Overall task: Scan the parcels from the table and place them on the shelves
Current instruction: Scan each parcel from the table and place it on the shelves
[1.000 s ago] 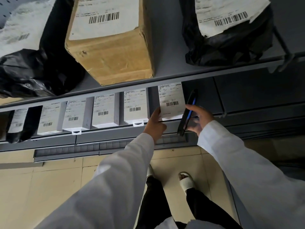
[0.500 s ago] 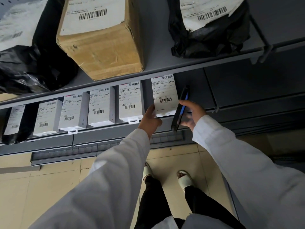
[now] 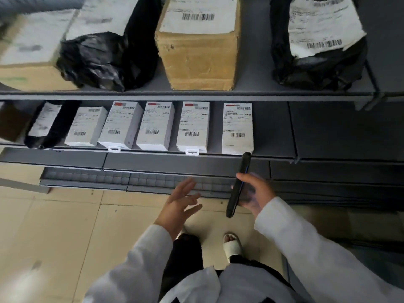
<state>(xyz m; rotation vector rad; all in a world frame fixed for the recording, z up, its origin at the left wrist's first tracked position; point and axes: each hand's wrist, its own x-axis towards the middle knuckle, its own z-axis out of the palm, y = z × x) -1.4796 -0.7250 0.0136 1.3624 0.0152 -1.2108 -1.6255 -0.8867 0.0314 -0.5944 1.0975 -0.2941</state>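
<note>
A row of several small white labelled boxes lies on the lower grey shelf. The rightmost white box sits alone at the row's end, with nothing touching it. My left hand hovers below the shelf with its fingers spread and holds nothing. My right hand grips a dark phone-like scanner held edge-on, its top end just under the rightmost box. On the upper shelf stand a brown carton and a black bag parcel, each with a barcode label.
Another black bag and a carton sit at the upper left. A slim black parcel lies at the left of the lower shelf. The right part of that shelf is bare. Tan floor tiles and my feet are below.
My left hand has let go of the rightmost white box, which now rests on the lower shelf, and has drawn back and down. The right hand with the scanner has dropped lower too.
</note>
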